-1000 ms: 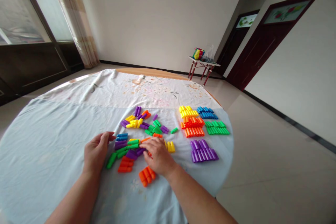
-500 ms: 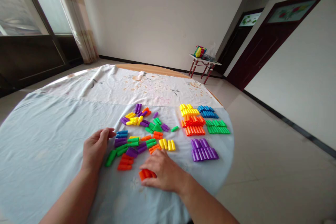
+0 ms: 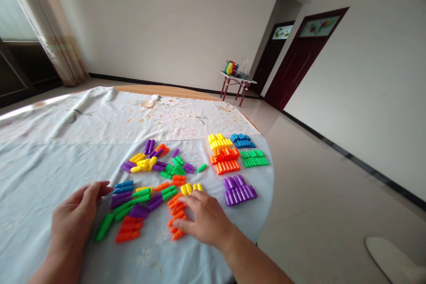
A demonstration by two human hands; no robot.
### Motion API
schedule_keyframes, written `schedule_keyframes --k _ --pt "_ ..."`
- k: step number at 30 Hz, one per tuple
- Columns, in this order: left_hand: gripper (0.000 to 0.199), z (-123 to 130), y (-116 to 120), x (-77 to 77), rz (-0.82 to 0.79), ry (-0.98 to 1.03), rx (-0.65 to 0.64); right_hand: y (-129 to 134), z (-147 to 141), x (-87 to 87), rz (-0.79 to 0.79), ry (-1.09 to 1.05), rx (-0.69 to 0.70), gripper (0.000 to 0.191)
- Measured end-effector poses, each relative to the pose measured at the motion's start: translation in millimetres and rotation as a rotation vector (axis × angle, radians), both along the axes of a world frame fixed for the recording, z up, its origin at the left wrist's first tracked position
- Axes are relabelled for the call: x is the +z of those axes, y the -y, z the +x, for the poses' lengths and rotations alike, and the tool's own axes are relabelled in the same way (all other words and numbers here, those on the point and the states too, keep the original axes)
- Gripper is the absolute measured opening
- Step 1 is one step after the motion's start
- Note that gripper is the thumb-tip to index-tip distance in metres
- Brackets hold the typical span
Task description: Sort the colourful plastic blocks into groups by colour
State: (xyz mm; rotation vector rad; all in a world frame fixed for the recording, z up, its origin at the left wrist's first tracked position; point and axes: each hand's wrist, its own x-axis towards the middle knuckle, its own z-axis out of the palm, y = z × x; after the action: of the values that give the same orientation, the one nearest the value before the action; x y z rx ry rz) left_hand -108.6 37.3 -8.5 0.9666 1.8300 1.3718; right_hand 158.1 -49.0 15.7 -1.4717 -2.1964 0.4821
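Note:
My left hand (image 3: 75, 213) rests on the cloth, fingers stretched towards the blue bullet-shaped plastic blocks (image 3: 123, 187), holding nothing I can see. To its right lie loose purple blocks (image 3: 139, 211), green blocks (image 3: 105, 226) and red-orange blocks (image 3: 129, 229). My right hand (image 3: 203, 217) has thumb and index finger on a short column of orange bullet-shaped blocks (image 3: 177, 215), which partly pokes out below the thumb. Yellow blocks (image 3: 188, 188) lie just beyond its fingers. Farther back is a mixed heap with yellow blocks (image 3: 143, 164) and green blocks (image 3: 173, 169).
On the right side of the table, blocks stand in rows by colour: yellow (image 3: 219, 141), blue (image 3: 242, 140), orange (image 3: 226, 161), green (image 3: 254, 158) and purple (image 3: 239, 191). A pale cloth (image 3: 40, 164) covers the round table. A small side table (image 3: 238, 77) with bags stands by the wall.
The view has turned right, so the table appears shifted left. My right hand has brought its orange blocks up against the other orange ones beside the yellow blocks. My left hand stays near the blue blocks.

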Motion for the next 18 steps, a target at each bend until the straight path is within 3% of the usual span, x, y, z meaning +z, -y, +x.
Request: schedule_keyframes --k 5,12,18 --pt "0.03 3 3 3.7 0.004 -0.029 0.026 3 6 -2.6 0.007 0.002 0.261 0.043" --pt "0.024 -2 -2 -5.9 0.008 -0.034 0.081 8 15 -2.8 -0.071 -0.02 0.285 0.047" --pt "0.026 -6 -3 -11.6 0.036 -0.056 0.04 9 19 -7.5 -0.075 0.013 0.255 0.04"
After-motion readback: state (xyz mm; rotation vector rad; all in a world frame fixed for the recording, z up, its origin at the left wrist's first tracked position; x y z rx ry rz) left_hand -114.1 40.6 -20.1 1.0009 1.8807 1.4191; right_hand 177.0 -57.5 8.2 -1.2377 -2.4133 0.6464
